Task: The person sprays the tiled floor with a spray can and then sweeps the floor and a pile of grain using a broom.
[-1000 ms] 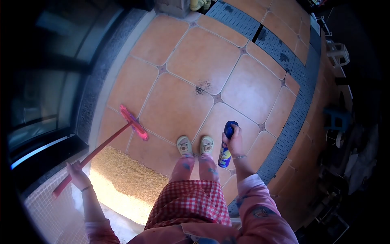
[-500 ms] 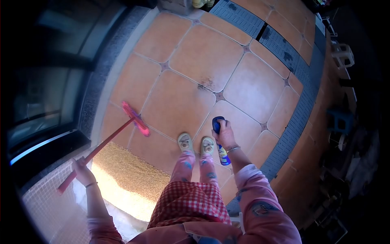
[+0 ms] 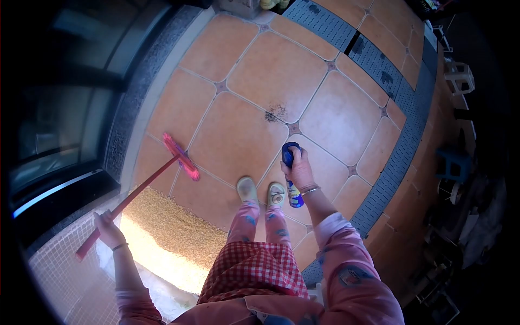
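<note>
My left hand (image 3: 108,230) grips the red handle of a pink-headed brush (image 3: 180,157), whose head rests on the orange tiled floor (image 3: 238,130) ahead to the left. My right hand (image 3: 299,172) is closed around a blue spray can (image 3: 292,179) with a blue cap, held out in front of my right foot. A dark dirty patch (image 3: 273,115) marks the tile joint further ahead. My feet in pale slippers (image 3: 261,192) stand on the tiles.
A coarse yellow doormat (image 3: 168,230) lies just left of my feet, at a dark door threshold (image 3: 65,189). Grey perforated drain strips (image 3: 379,70) run along the right. White and blue plastic stools (image 3: 459,78) stand in the shade at the far right.
My right hand has lifted the spray can and swung it left and forward, over the tile ahead of my feet. The brush and left hand barely moved.
</note>
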